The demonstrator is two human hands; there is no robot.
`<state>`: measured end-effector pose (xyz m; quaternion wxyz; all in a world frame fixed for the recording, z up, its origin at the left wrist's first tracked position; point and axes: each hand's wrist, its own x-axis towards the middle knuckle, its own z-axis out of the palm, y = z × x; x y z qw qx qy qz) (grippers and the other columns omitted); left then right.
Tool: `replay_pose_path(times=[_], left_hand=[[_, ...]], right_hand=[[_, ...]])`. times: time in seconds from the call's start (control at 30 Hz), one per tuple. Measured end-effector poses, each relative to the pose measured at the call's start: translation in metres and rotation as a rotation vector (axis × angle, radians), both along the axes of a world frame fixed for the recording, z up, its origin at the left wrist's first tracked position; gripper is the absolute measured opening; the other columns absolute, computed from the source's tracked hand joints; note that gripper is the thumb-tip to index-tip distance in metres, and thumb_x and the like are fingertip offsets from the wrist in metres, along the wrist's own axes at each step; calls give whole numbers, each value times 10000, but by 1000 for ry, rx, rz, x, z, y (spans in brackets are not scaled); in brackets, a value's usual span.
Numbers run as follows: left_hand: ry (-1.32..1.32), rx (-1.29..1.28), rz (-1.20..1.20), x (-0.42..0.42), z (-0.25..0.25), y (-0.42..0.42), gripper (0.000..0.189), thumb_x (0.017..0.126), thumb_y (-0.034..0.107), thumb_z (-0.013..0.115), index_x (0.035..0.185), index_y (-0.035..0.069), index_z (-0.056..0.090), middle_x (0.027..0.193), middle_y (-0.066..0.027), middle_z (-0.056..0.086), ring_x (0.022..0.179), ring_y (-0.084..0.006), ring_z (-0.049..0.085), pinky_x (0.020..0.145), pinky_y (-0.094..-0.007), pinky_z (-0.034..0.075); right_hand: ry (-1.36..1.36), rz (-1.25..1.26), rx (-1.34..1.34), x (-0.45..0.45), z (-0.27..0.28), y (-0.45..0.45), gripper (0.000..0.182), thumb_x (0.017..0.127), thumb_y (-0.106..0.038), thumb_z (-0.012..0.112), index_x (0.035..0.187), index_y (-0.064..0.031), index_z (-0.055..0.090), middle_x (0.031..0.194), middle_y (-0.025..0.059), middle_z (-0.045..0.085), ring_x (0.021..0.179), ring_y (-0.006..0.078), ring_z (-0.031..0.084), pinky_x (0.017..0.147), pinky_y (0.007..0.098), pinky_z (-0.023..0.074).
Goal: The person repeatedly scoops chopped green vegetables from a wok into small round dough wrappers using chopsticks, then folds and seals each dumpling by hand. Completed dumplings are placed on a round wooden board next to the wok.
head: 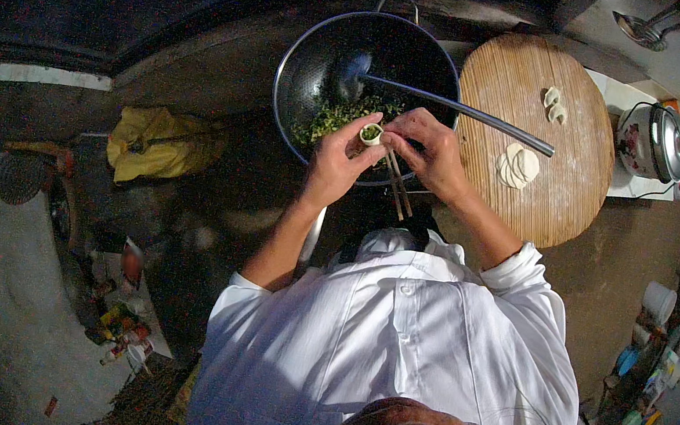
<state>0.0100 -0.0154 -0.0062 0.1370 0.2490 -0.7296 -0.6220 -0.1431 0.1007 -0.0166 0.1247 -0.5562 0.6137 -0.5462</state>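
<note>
My left hand (337, 157) holds a small round dumpling wrapper (371, 134) with green filling inside it, thumb and fingers curled around its sides. On its right edge, the fingertips of my right hand (430, 150) pinch the dough. Both hands are over the near rim of a dark wok (308, 74), which contains chopped green filling (345, 113). A metal ladle (488, 121) lies in the wok, its handle reaching right over a wooden board. Below my right hand a pair of chopsticks (398, 188) sticks out past the wok's rim; their upper ends are hidden.
On the round wooden board (501, 78) are a stack of dough wrappers (516, 167) and folded dumplings (555, 105). A lidded pot (654, 142) stands to the right. A yellow sack (157, 143) lies at left. Assorted containers (659, 303) line the right wall.
</note>
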Motion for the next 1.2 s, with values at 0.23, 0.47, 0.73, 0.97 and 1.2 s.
replay_pose_path(times=[0.23, 0.47, 0.73, 0.97, 1.2], left_hand=[[76, 228, 35, -5, 6, 1, 359, 893, 81, 680, 1230, -10, 592, 1004, -14, 671, 885, -70, 614, 792, -237, 506], [109, 252, 26, -1, -8, 5, 322, 906, 64, 652, 1214, -20, 603, 1031, -28, 674, 929, -100, 625, 832, -256, 518], [68, 155, 44, -2, -4, 13, 337, 902, 8, 637, 1235, -24, 593, 1033, -31, 676, 927, -86, 624, 840, -242, 504], [126, 196, 13, -1, -8, 15, 326, 910, 4, 624, 1232, -38, 590, 1053, -38, 674, 948, -96, 624, 856, -250, 505], [116, 191, 25, -2, -11, 19, 325, 918, 10, 616, 1237, -42, 584, 1068, -44, 669, 964, -105, 624, 865, -251, 505]], right_hand=[[132, -106, -35, 1, -2, 0, 157, 805, -62, 718, 957, -36, 693, 850, 110, 629, 799, 296, 600, 706, 382, 510], [88, -62, -14, 5, 12, 5, 204, 807, -71, 713, 1007, -37, 694, 919, 118, 630, 891, 287, 605, 757, 377, 509], [37, 12, 18, 1, 0, 5, 225, 805, -111, 719, 1022, -61, 689, 934, 116, 623, 910, 300, 601, 786, 392, 508], [16, -35, 8, 5, 12, 10, 195, 804, -97, 719, 989, -52, 681, 927, 108, 623, 888, 300, 596, 783, 387, 508], [103, -3, 11, 1, 5, 15, 220, 805, -96, 726, 1011, -37, 674, 947, 118, 615, 885, 286, 608, 764, 371, 515]])
